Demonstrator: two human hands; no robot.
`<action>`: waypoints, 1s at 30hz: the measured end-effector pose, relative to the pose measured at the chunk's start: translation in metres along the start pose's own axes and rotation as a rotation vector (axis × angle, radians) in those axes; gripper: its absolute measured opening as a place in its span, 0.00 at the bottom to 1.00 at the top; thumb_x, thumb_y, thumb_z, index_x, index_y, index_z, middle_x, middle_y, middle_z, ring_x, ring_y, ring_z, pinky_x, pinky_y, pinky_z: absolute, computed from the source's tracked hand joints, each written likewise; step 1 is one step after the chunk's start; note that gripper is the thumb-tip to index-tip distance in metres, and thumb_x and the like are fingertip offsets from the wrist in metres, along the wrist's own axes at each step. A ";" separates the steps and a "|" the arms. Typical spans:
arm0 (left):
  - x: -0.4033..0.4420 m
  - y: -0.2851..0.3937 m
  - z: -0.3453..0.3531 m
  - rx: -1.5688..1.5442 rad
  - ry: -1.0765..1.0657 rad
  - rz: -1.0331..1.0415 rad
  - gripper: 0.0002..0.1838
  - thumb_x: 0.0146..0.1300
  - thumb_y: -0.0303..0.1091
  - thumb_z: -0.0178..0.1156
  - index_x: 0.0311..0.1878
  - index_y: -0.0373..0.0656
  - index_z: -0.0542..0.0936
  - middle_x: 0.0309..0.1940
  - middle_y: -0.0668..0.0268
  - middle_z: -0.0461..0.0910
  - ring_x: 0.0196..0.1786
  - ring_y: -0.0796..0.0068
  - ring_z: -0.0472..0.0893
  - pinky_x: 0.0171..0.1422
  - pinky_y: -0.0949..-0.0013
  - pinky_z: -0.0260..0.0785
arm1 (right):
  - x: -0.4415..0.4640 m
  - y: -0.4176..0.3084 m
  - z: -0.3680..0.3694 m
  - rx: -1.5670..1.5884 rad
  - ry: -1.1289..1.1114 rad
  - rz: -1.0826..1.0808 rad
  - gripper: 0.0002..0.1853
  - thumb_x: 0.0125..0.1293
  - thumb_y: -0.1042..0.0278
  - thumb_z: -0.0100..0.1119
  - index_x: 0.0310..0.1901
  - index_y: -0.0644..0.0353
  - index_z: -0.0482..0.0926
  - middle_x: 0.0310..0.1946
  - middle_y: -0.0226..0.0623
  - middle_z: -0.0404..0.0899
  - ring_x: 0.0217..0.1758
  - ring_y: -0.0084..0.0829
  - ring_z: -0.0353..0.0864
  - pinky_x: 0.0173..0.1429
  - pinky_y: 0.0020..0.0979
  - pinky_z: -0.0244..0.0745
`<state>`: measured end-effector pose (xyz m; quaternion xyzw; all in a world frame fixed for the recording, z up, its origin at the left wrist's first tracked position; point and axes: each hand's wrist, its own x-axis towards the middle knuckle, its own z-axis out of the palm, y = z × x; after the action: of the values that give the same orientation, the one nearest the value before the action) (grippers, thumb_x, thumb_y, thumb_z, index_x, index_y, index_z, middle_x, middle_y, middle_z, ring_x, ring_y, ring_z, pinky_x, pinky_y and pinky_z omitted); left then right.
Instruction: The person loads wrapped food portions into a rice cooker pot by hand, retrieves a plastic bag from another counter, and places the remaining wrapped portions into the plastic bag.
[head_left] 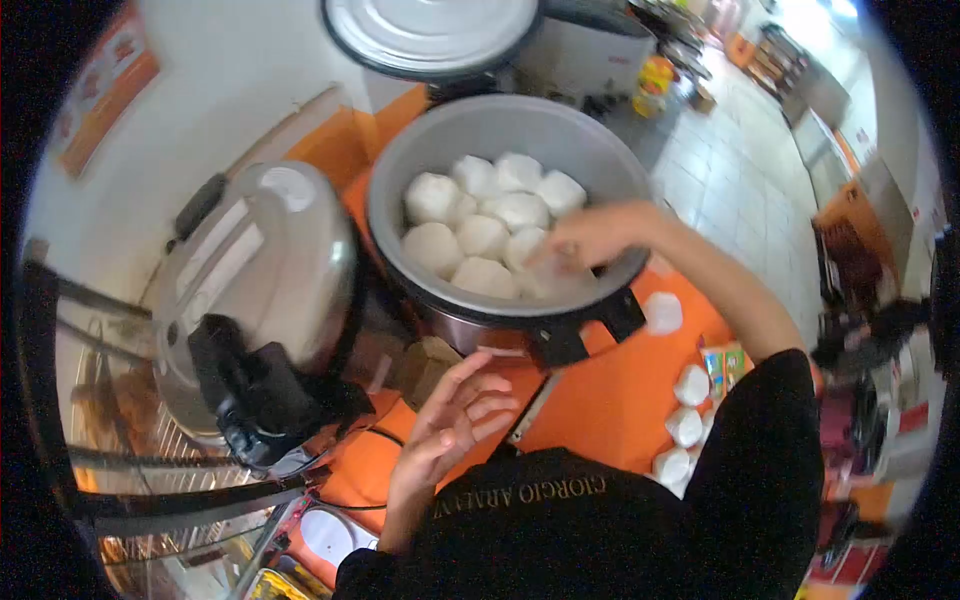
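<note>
Several white, trimmed coconuts (482, 237) fill the bottom of a large grey cooker pot (400, 150), whose lid is raised behind it. My right hand (600, 235) reaches over the pot's right side, its fingers curled down around a coconut (550, 280) near the front wall. Motion blurs those fingers and part of that coconut. In front of the pot my left hand (455, 415) is held in the air, palm up, fingers apart and holding nothing.
A second cooker with a closed steel lid (270, 290) stands at the left. On the orange table (590, 400), several more coconuts (684, 427) lie at the right beside a small colourful packet (724, 370). A white round device (328, 535) sits at lower left, near a black cable.
</note>
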<state>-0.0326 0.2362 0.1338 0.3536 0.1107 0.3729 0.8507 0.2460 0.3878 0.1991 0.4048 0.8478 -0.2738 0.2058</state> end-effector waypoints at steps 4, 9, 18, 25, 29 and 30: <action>-0.012 -0.007 -0.002 0.128 0.042 -0.066 0.43 0.46 0.51 0.62 0.61 0.36 0.58 0.50 0.57 0.67 0.54 0.60 0.70 0.59 0.58 0.61 | -0.107 -0.043 0.016 0.109 0.888 -0.060 0.12 0.59 0.64 0.50 0.41 0.62 0.75 0.29 0.41 0.78 0.30 0.28 0.73 0.35 0.33 0.69; -0.008 -0.028 -0.010 0.200 0.089 -0.199 0.28 0.54 0.50 0.57 0.49 0.39 0.65 0.46 0.59 0.70 0.50 0.66 0.72 0.54 0.64 0.65 | -0.178 -0.020 0.155 0.246 0.474 0.672 0.13 0.54 0.60 0.54 0.34 0.61 0.76 0.27 0.39 0.78 0.30 0.37 0.76 0.35 0.37 0.69; 0.043 -0.100 0.006 0.433 -0.172 -0.591 0.21 0.61 0.46 0.51 0.52 0.43 0.66 0.49 0.62 0.70 0.51 0.66 0.71 0.56 0.63 0.62 | -0.137 0.072 0.389 0.278 0.622 1.412 0.42 0.37 0.45 0.66 0.55 0.55 0.62 0.48 0.57 0.69 0.50 0.48 0.72 0.51 0.42 0.70; 0.033 -0.152 0.033 0.404 0.056 -0.492 0.25 0.62 0.42 0.49 0.60 0.44 0.58 0.57 0.60 0.63 0.54 0.62 0.70 0.55 0.60 0.65 | -0.157 -0.061 0.270 0.908 0.873 0.555 0.40 0.39 0.55 0.70 0.55 0.57 0.62 0.48 0.53 0.67 0.43 0.45 0.74 0.49 0.38 0.71; 0.029 -0.151 0.016 0.456 0.120 -0.547 0.30 0.61 0.36 0.51 0.63 0.46 0.50 0.54 0.56 0.64 0.51 0.60 0.72 0.49 0.58 0.72 | -0.161 -0.042 0.323 0.626 0.861 0.717 0.37 0.43 0.56 0.67 0.55 0.55 0.63 0.49 0.50 0.66 0.44 0.45 0.73 0.48 0.38 0.71; 0.024 -0.150 0.002 0.324 0.136 -0.595 0.29 0.61 0.35 0.51 0.62 0.45 0.51 0.53 0.55 0.65 0.50 0.59 0.73 0.47 0.59 0.74 | -0.160 -0.035 0.346 0.462 0.729 0.907 0.36 0.43 0.56 0.67 0.55 0.55 0.63 0.48 0.49 0.67 0.45 0.45 0.73 0.48 0.39 0.71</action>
<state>0.0680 0.1814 0.0342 0.4108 0.3231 0.1089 0.8456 0.3564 0.0591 0.0360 0.8258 0.5262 -0.1798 -0.0940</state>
